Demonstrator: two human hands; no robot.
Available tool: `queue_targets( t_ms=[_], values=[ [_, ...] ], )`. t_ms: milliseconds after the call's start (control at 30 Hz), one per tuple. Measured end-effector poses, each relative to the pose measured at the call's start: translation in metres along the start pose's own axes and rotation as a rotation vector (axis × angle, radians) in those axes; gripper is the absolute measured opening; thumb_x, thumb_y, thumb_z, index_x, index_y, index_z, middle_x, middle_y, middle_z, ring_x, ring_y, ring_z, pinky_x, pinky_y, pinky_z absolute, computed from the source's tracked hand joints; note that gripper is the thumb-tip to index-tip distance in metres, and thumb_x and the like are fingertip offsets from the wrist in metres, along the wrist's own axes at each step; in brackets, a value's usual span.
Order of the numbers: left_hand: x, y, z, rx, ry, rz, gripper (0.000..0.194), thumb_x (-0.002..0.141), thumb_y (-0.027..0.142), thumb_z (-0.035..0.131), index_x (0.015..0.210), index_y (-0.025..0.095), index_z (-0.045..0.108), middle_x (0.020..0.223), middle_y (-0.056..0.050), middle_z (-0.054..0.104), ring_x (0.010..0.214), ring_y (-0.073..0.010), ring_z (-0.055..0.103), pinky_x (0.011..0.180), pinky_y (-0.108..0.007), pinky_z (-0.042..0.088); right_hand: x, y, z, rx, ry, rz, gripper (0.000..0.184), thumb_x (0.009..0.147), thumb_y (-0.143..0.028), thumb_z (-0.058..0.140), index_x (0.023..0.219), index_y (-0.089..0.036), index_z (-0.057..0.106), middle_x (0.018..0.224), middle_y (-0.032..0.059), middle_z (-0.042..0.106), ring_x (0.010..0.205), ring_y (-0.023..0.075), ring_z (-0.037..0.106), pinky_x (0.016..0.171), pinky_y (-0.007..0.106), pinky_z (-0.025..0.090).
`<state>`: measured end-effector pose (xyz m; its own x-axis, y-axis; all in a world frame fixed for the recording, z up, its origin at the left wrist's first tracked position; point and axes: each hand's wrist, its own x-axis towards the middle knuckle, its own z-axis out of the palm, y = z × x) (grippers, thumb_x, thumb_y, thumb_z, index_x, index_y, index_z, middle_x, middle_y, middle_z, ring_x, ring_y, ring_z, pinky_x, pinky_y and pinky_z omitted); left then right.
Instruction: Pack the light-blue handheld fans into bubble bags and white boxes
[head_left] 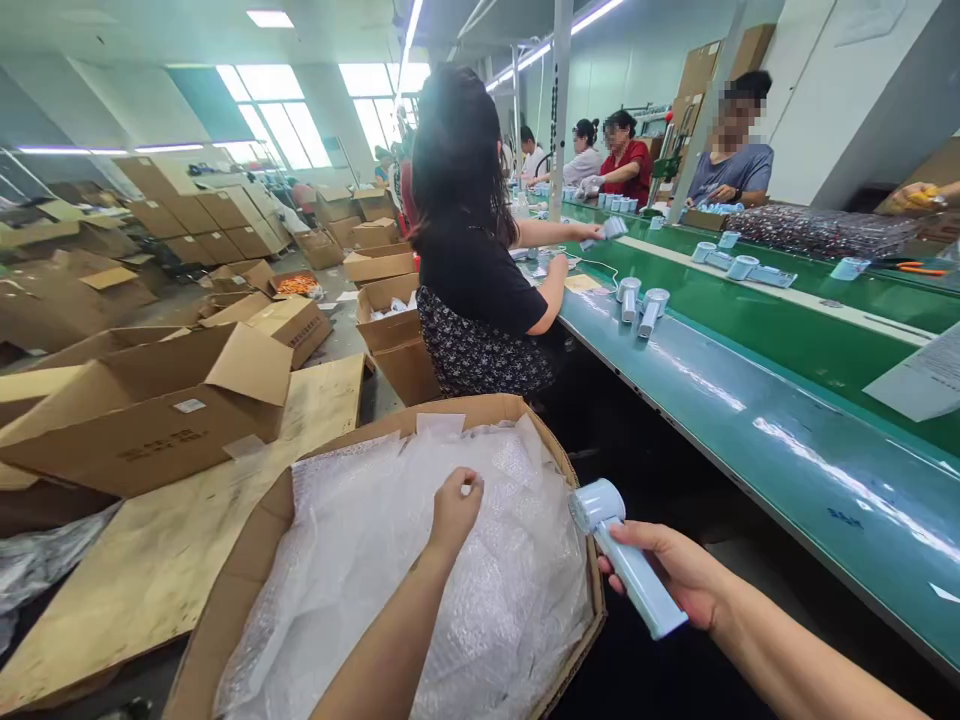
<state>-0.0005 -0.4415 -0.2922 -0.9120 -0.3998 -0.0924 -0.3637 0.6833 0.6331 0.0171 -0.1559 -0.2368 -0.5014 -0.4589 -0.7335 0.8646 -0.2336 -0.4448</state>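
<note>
We've the big open carton (247,570) full of bubble wrap (517,540), our L hand (456,508) over its middle w/ fingers curled in, can't tell if pinching any; our R hand (694,572) grips the lt-blue unit (641,585) by the handle, near the carton's R rim. L of the carton we see an open box (142,430), beyond it a smaller box (401,332) w/ white pcs (395,307).

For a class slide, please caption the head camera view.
Right hand holding a light-blue device, left hand over bubble wrap in an open cardboard box.
</note>
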Motion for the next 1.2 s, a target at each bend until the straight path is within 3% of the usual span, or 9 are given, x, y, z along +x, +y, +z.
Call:
queue_targets(
  t_ms=[133, 267, 433, 600, 700, 867, 967, 1067, 1200],
  values=[
    [-0.05, -0.02, -0.002, -0.095, -0.13, 0.148, 0.014, 0.082, 0.026, 0.04, 0.077, 0.022, 0.052, 0.091, 0.001, 0.066, 0.079, -0.0138, 0.061, 0.07, -0.024, 0.047, 0.003, 0.004, -0.005, 0.107, -0.044, 0.068, 0.026, 0.081, -0.025, 0.061, 0.1, -0.008, 0.056, 0.075, 0.0088, 0.065, 0.061, 0.0134, 0.063, 0.062, 0.024, 0.054],
    [-0.073, -0.04, 0.003, 0.019, -0.253, 0.119, 0.035, 0.075, 0.011, 0.038, 0.104, 0.022, 0.054, 0.101, -0.001, 0.065, 0.092, -0.013, 0.062, 0.08, -0.023, 0.046, 0.014, 0.021, 0.009, 0.092, -0.096, 0.083, 0.022, 0.082, -0.023, 0.06, 0.096, -0.007, 0.056, 0.074, 0.0101, 0.064, 0.062, 0.0143, 0.064, 0.061, 0.024, 0.054],
    [-0.082, -0.043, 0.027, 0.25, -0.36, 0.015, 0.047, 0.081, 0.035, 0.049, 0.122, 0.014, 0.048, 0.106, -0.012, 0.064, 0.091, -0.0212, 0.064, 0.077, -0.03, 0.047, 0.021, 0.038, 0.025, 0.018, -0.047, 0.051, 0.017, 0.077, -0.016, 0.063, 0.09, -0.012, 0.053, 0.072, 0.0065, 0.063, 0.067, 0.0167, 0.066, 0.061, 0.027, 0.054],
    [-0.086, -0.037, 0.049, 0.439, -0.358, 0.073, 0.026, 0.084, 0.029, 0.045, 0.094, 0.014, 0.064, 0.103, -0.016, 0.065, 0.105, -0.0289, 0.058, 0.088, -0.039, 0.041, 0.019, 0.037, 0.026, -0.056, -0.073, -0.085, 0.024, 0.076, -0.022, 0.069, 0.087, -0.016, 0.049, 0.076, 0.0048, 0.064, 0.068, 0.0182, 0.065, 0.059, 0.031, 0.054],
    [-0.089, -0.036, 0.052, 0.502, -0.364, 0.128, 0.026, 0.083, 0.035, 0.049, 0.085, 0.016, 0.066, 0.102, -0.016, 0.065, 0.109, -0.0324, 0.054, 0.09, -0.044, 0.038, 0.018, 0.035, 0.023, -0.135, -0.106, -0.113, 0.025, 0.075, -0.023, 0.069, 0.091, -0.015, 0.051, 0.077, 0.0062, 0.065, 0.065, 0.0169, 0.063, 0.057, 0.033, 0.055],
    [-0.093, -0.036, 0.055, 0.526, -0.394, 0.15, 0.032, 0.089, 0.029, 0.038, 0.093, 0.014, 0.066, 0.1, -0.015, 0.066, 0.102, -0.0272, 0.058, 0.087, -0.037, 0.041, 0.016, 0.035, 0.02, -0.097, -0.158, -0.068, 0.02, 0.075, -0.019, 0.066, 0.092, -0.011, 0.057, 0.077, 0.0069, 0.065, 0.066, 0.0156, 0.062, 0.056, 0.03, 0.055],
    [-0.096, -0.035, 0.061, 0.526, -0.401, 0.136, 0.032, 0.087, 0.034, 0.044, 0.103, 0.013, 0.062, 0.106, -0.015, 0.063, 0.104, -0.0272, 0.056, 0.082, -0.034, 0.043, 0.014, 0.033, 0.019, -0.029, -0.088, -0.01, 0.017, 0.08, -0.019, 0.06, 0.094, -0.01, 0.058, 0.078, 0.0083, 0.065, 0.068, 0.0158, 0.064, 0.056, 0.028, 0.056],
    [-0.099, -0.031, 0.068, 0.528, -0.422, 0.114, 0.03, 0.089, 0.028, 0.039, 0.095, 0.012, 0.064, 0.1, -0.015, 0.064, 0.103, -0.0264, 0.057, 0.081, -0.033, 0.043, 0.012, 0.029, 0.018, 0.012, -0.023, 0.03, 0.02, 0.084, -0.02, 0.057, 0.099, -0.007, 0.058, 0.076, 0.01, 0.066, 0.064, 0.0159, 0.064, 0.055, 0.027, 0.055],
    [-0.1, -0.023, 0.078, 0.5, -0.401, 0.072, 0.038, 0.085, 0.039, 0.048, 0.106, 0.01, 0.058, 0.103, -0.017, 0.063, 0.102, -0.0302, 0.058, 0.08, -0.036, 0.044, 0.012, 0.026, 0.02, 0.027, 0.009, 0.048, 0.022, 0.085, -0.021, 0.056, 0.102, -0.006, 0.057, 0.076, 0.0109, 0.066, 0.065, 0.0171, 0.065, 0.056, 0.028, 0.056]
  ],
)
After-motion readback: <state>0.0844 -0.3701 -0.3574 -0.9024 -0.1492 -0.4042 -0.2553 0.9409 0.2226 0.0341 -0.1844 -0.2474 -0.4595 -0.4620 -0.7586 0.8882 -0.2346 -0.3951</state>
